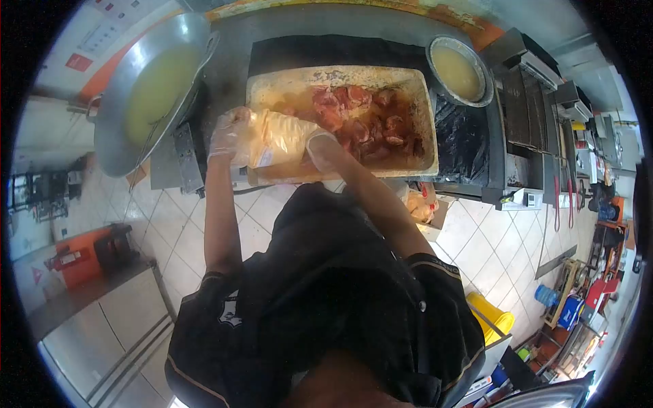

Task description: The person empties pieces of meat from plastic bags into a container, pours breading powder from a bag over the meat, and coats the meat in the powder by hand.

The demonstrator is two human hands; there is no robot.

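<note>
A plastic bag [281,138] of pale yellow stuff lies sideways over the left part of a large, stained tub [430,129]. Its left end is in the grip of my left hand [231,136], which wears a clear plastic glove. At the bag's right end, my right hand [324,150], gloved too, is closed on it, though its fingertips are partly hidden. Raw red meat pieces [367,126] sit in brownish liquid in the tub, mostly right of the bag. What exactly fills the bag I cannot tell.
A big metal wok [197,34] with yellowish liquid stands at the left. A round pan [486,85] of cloudy liquid sits behind the tub's right corner. Black plastic sheeting [462,146] covers the counter beside the tub. Below is an open box [435,221] on the tiled floor.
</note>
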